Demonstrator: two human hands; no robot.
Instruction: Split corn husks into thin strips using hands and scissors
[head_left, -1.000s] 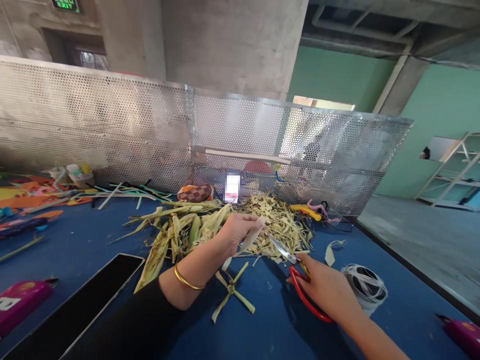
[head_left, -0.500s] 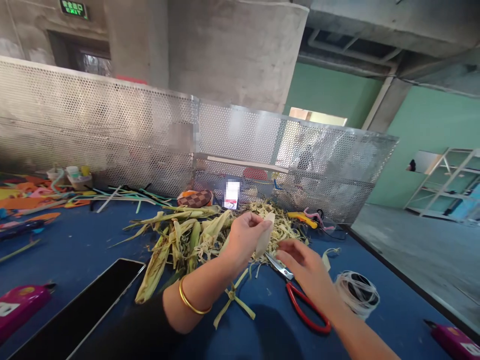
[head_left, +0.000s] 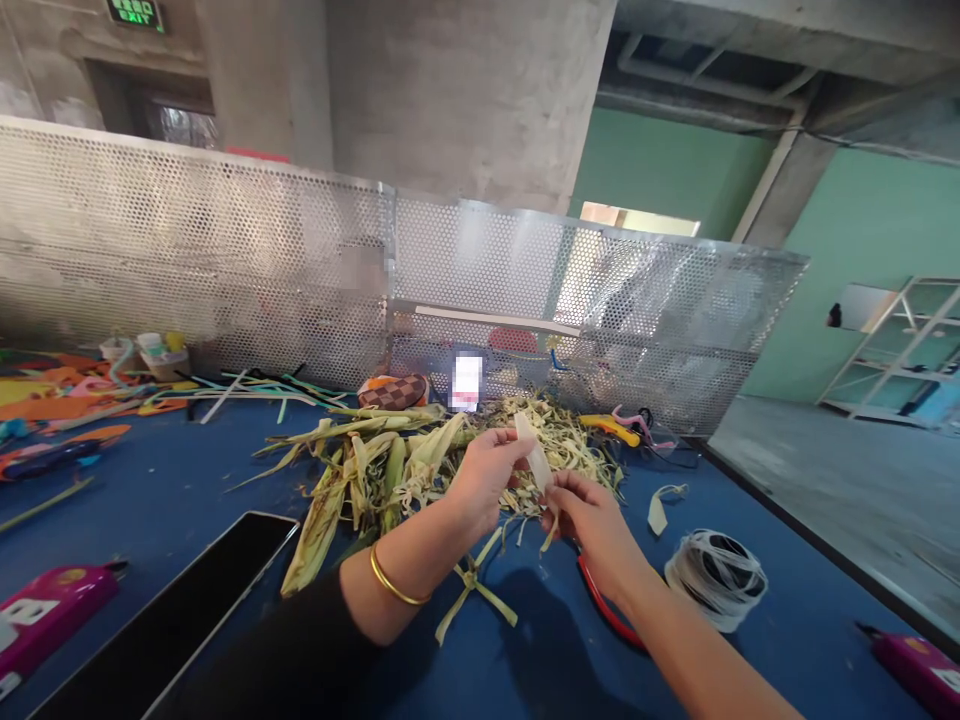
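Strip of pale, flat, papery husk (head_left: 534, 458) slants between the hands, over the blue worktop (head_left: 225, 440), its long axis running from upper left to lower right. From my remote seat I see the left hand (head_left: 481, 480) pinching its upper part between thumb and fingers; the right hand (head_left: 592, 515) pinches the lower end, so neither is nearer. A curved red handle (head_left: 611, 610) lies partly hidden beneath the right hand. By the worktop's far edge, leftward, a small beige tub (head_left: 166, 366) has contents I can't identify.
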